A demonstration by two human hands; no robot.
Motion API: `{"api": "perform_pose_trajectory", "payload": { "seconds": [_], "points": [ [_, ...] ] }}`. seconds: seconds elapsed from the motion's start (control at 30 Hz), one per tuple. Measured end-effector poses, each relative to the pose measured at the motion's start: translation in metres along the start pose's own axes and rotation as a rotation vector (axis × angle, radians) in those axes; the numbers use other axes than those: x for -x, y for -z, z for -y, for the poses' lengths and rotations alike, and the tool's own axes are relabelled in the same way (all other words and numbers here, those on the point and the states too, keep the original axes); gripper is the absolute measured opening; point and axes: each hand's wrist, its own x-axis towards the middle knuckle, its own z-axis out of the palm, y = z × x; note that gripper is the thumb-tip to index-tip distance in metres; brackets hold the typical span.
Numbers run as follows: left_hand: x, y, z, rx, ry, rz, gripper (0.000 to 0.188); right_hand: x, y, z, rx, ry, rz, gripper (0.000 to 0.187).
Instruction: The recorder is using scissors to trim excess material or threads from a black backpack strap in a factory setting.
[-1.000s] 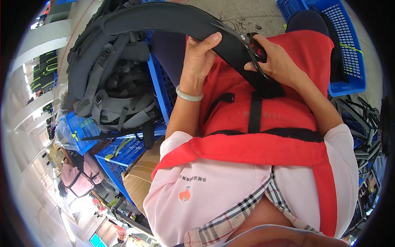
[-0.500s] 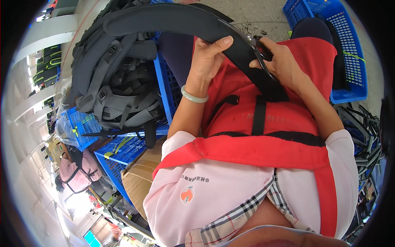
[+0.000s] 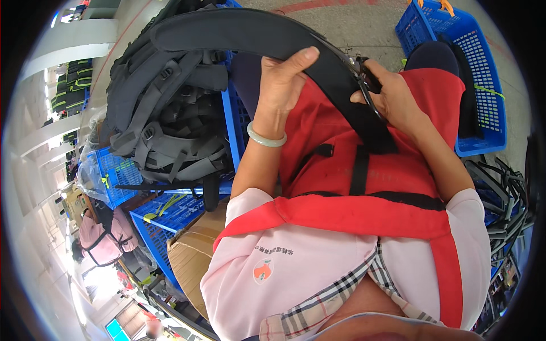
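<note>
A long, curved, padded black strap [image 3: 227, 29] arches from the dark pile at the left across to my lap. My left hand [image 3: 282, 79] grips its lower edge, thumb on top and the other fingers hidden beneath. My right hand [image 3: 395, 96] is closed around a pair of scissors [image 3: 364, 85] with dark handles, whose metal lies along the strap's right edge. Whether the blades are cutting anything cannot be made out. The strap's near end rests on my red apron [image 3: 318, 176].
Dark padded straps with buckles [image 3: 165, 119] are heaped at the left over blue crates [image 3: 232, 131]. Below stands a cardboard box [image 3: 193, 250]. A blue basket [image 3: 483, 74] sits on the floor at the far right, with a heap of thin dark strips [image 3: 500, 199] nearer me.
The whole view has shifted slightly, so things sit a little lower in it. Both hands keep their hold, and the scissors stay at the strap's right edge.
</note>
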Motion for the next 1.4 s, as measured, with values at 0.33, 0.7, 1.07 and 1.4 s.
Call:
{"api": "perform_pose_trajectory", "payload": {
  "seconds": [0.33, 0.7, 1.07, 1.4],
  "points": [
    [0.001, -0.003, 0.003, -0.005, -0.003, 0.031, 0.021, -0.004, 0.006, -0.002, 0.036, 0.051, -0.031, 0.053],
    [-0.002, -0.009, -0.001, -0.011, 0.029, 0.045, 0.018, -0.008, 0.02, 0.011, -0.006, -0.065, 0.022, 0.049],
    [-0.009, -0.02, -0.02, 0.076, -0.077, 0.023, 0.022, -0.015, 0.031, 0.027, 0.047, -0.089, 0.073, 0.056],
    [-0.01, -0.014, -0.015, 0.028, -0.046, 0.126, 0.027, -0.018, 0.043, 0.034, -0.023, -0.038, 0.103, 0.052]
  ]
}}
